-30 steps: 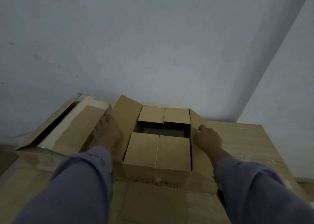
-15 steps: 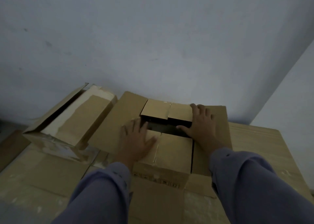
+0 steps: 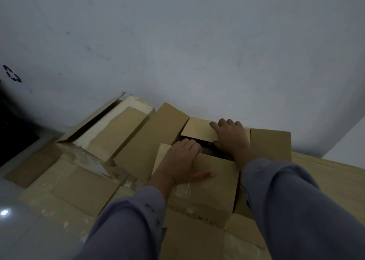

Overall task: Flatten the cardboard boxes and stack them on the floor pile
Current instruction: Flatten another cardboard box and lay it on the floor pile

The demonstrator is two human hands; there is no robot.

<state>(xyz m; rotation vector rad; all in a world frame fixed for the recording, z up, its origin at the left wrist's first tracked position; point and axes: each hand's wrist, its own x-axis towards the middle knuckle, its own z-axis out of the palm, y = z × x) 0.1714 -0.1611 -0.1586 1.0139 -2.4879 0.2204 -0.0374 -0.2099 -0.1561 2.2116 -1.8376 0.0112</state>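
Your only view sits on your head, looking forward and down, close over the box, probably toward a wall.

Both arms reach forward in grey-blue sleeves. The left hand lies palm down, fingers together, thumb splayed to the right. The right hand lies flat farther ahead, fingers spread, pointing away.

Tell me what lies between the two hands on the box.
In the head view, a dark gap between the box flaps separates the left hand from the right hand.
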